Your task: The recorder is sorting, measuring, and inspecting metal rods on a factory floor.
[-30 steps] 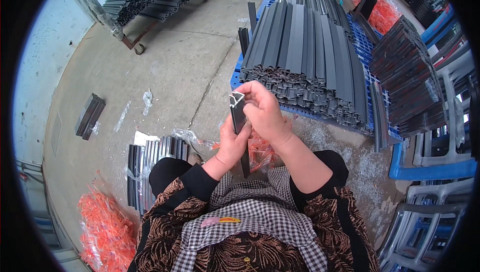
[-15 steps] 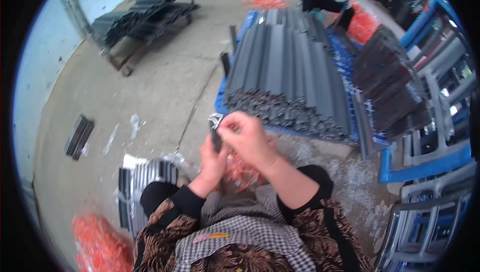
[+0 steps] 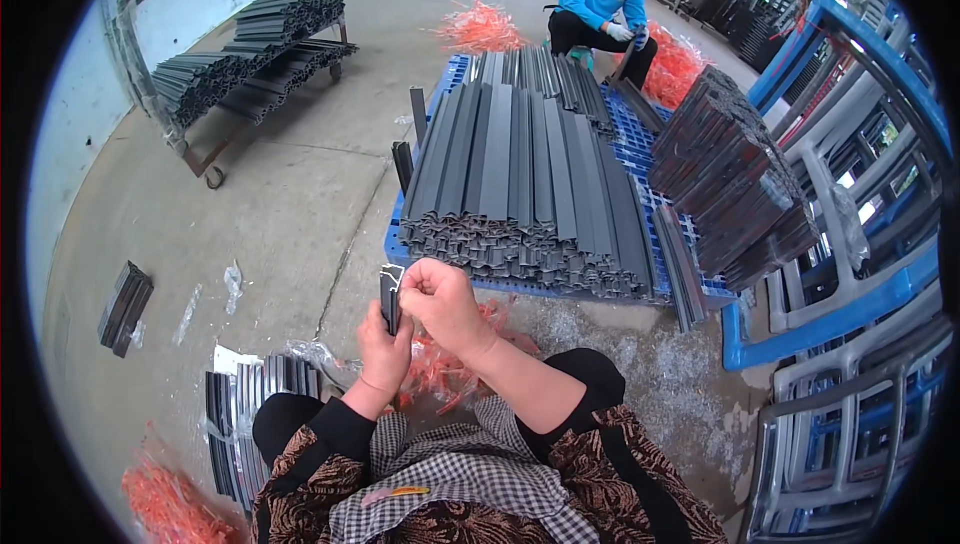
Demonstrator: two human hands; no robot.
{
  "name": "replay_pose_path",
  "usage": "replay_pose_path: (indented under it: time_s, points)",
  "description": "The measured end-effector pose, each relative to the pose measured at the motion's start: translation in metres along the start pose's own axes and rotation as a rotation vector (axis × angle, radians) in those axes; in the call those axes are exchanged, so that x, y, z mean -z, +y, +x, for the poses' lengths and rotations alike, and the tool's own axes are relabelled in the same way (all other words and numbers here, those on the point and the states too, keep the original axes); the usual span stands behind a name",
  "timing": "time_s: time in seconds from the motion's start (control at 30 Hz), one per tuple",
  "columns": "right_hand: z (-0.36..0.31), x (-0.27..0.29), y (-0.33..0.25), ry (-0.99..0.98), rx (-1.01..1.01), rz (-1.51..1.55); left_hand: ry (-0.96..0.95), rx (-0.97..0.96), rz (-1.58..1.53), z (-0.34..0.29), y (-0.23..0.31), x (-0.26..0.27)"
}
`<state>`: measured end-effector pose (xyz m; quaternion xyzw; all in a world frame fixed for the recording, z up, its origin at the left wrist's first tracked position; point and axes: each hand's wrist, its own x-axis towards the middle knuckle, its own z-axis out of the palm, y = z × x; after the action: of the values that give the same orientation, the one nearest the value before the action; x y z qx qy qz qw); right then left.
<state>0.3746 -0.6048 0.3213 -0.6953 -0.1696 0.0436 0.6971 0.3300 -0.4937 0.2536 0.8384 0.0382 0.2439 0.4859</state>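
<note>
Dark grey metal everywhere here: well off to the left of the left hand (image 3: 385, 354) a small bundle of profiles (image 3: 124, 306) is lying on the concrete floor (image 3: 290, 204). That hand is gripping a short dark profile piece (image 3: 390, 296) upright, fingers wrapped tight around its lower part. Right beside it, the right hand (image 3: 445, 306) is pinching at the piece's top end, fingertips closed on it. Just beyond both hands, a big stack of long profiles (image 3: 520, 184) is sitting on a blue pallet (image 3: 400, 244).
</note>
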Motion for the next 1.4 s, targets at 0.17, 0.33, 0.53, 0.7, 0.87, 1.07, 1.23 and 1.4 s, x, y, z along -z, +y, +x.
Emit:
replay_pose_path:
  time_s: [0.17, 0.33, 0.53, 0.7, 0.87, 1.07, 1.23, 1.4]
  points:
    - [0.001, -0.004, 0.001, -0.052, -0.124, 0.145, 0.089, 0.270, -0.385, 0.005, 0.006, 0.009]
    - [-0.002, -0.009, -0.005, -0.046, 0.043, 0.236, 0.023, 0.326, -0.449, 0.011, 0.011, 0.008]
    - [0.002, -0.012, -0.007, -0.068, 0.011, 0.139, 0.046, 0.116, -0.265, 0.004, 0.003, 0.005]
    - [0.003, -0.007, -0.011, -0.030, -0.020, 0.039, 0.056, 0.024, -0.065, 0.000, -0.019, -0.002]
    - [0.004, -0.004, -0.009, 0.004, 0.017, -0.045, 0.092, -0.077, 0.154, 0.005, -0.018, 0.002]
    - [0.004, -0.010, 0.002, 0.037, -0.003, 0.003, 0.087, -0.140, 0.226, 0.005, -0.020, 0.004]
    - [0.007, -0.014, 0.011, 0.022, -0.026, 0.017, 0.069, -0.053, 0.023, 0.003, -0.013, 0.004]
    - [0.009, -0.016, 0.018, 0.019, -0.068, 0.211, 0.013, 0.186, -0.296, 0.005, -0.007, 0.005]
